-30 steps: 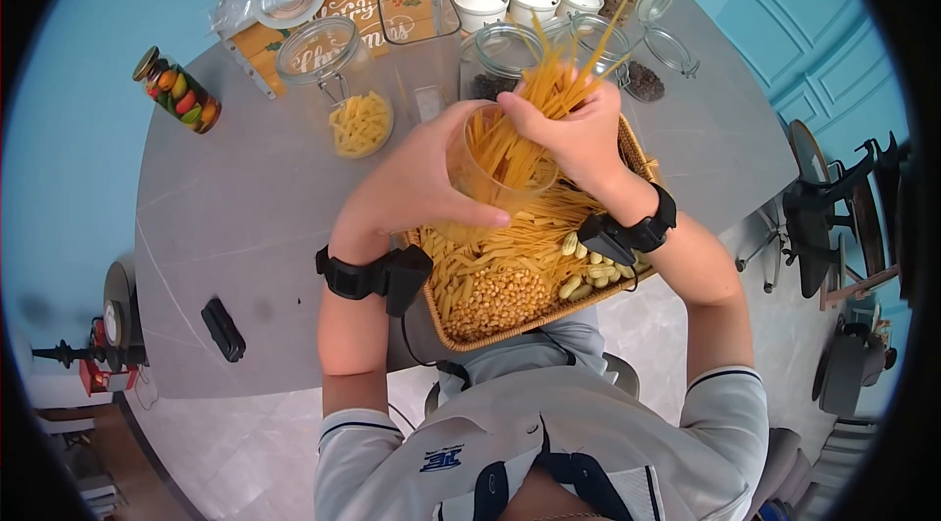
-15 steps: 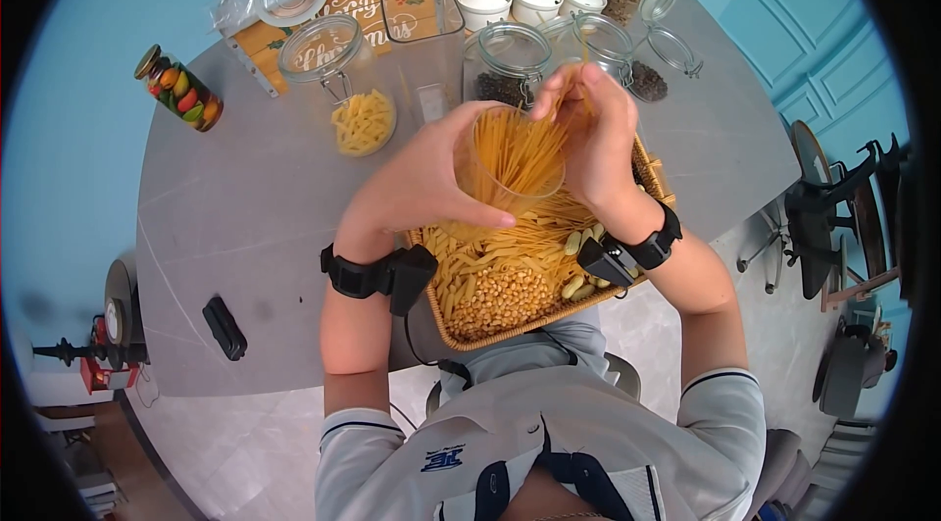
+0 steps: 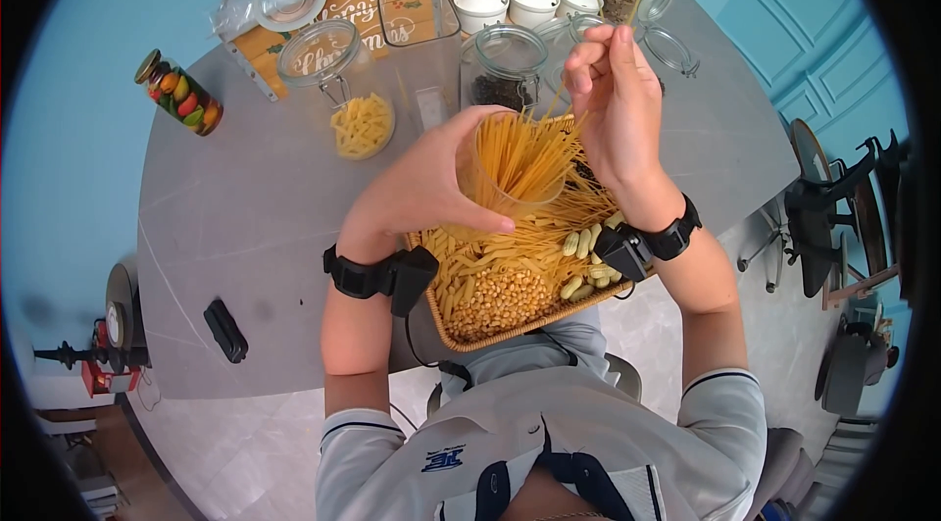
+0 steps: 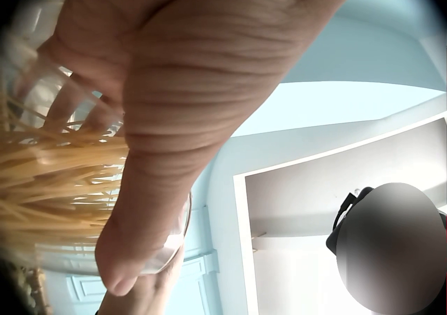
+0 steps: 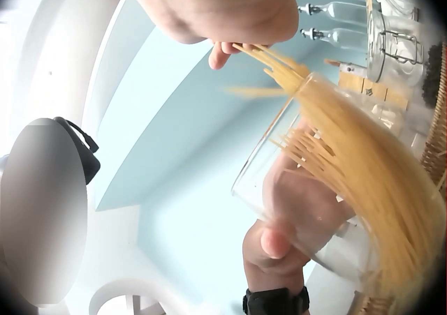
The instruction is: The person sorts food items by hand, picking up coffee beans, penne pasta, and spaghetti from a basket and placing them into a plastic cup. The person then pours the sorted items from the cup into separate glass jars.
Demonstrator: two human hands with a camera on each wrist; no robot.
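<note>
My left hand (image 3: 436, 173) is wrapped round a clear glass jar (image 5: 262, 165), tilted over a wicker basket. A thick bundle of spaghetti (image 3: 524, 158) stands in the jar, its ends poking past the rim. Beside the mouth, my right hand (image 3: 622, 109) is raised with bent fingers, pinching a few strands; one yellow tip shows above its fingertips. In the right wrist view, strands run from the jar up to these fingers. The basket (image 3: 490, 337) holds corn kernels (image 3: 500, 300), penne (image 3: 446, 261), peanuts (image 3: 583, 242) and more spaghetti.
Behind the basket stand a clip-top jar of penne (image 3: 361, 124), a tall clear container (image 3: 421, 60) and a jar of dark bits (image 3: 505, 80). White lidded pots (image 3: 480, 6) are farther back. A pickle jar (image 3: 179, 95) and a black case (image 3: 225, 330) lie left.
My right hand has let most of its spaghetti bundle drop into the jar, then moved up and right, its fingers less full. The left hand keeps its hold on the jar.
</note>
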